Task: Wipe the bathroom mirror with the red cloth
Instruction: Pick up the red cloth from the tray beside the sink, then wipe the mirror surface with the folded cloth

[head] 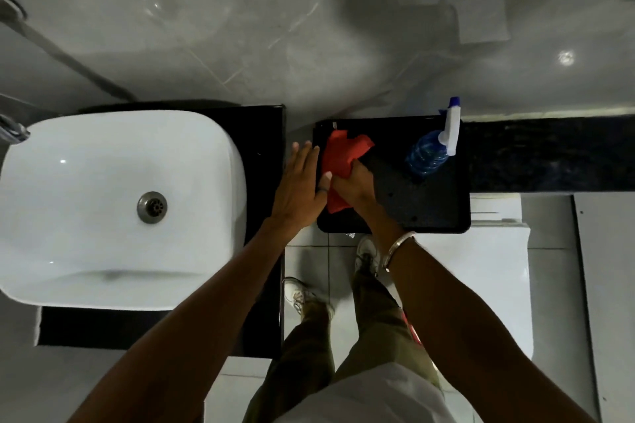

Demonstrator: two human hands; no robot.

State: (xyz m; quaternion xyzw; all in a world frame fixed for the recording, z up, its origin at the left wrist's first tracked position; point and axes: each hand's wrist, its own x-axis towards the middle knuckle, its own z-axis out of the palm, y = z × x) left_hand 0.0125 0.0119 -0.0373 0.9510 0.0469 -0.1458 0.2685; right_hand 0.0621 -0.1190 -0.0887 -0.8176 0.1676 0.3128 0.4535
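Note:
The red cloth (pixel 343 156) lies crumpled at the left end of a black tray (pixel 436 209). My right hand (pixel 354 182) rests on top of the cloth, fingers closed around its near part. My left hand (pixel 300 185) is flat with fingers spread, just left of the cloth at the tray's left edge, thumb touching the cloth. No mirror is in view; only grey marble wall tiles show above.
A blue spray bottle (pixel 429 153) with a white trigger head lies on the tray's right side. A white basin (pixel 117 206) on a black counter (pixel 264 134) sits to the left. A black ledge (pixel 549 154) runs right, a white toilet cistern (pixel 488 271) below it.

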